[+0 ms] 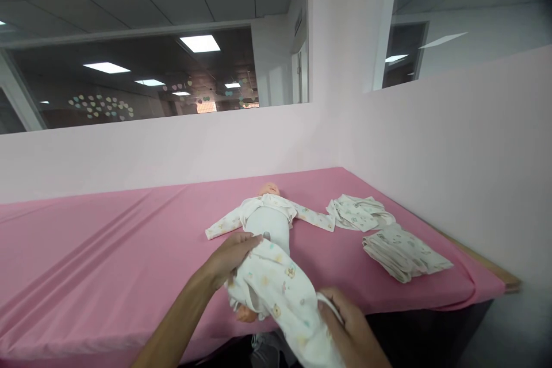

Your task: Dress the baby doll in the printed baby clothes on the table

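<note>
The doll [268, 219] is laid on its back on the bench [107, 253], head at 12 o'clock, so its legs face the person. The trousers [276, 290] over those legs are held stretched between two closed grips: the left hand [235, 254] at the waistband, and the right hand [351, 330] at 5 o'clock, on the lower end. Clothes [405, 253] lie at 3 o'clock.

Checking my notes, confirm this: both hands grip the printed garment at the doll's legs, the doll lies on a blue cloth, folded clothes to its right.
The head view shows the cloth pink, not blue. Left hand and right hand do grip the printed garment at the legs of the doll, folded clothes to its right.
</note>
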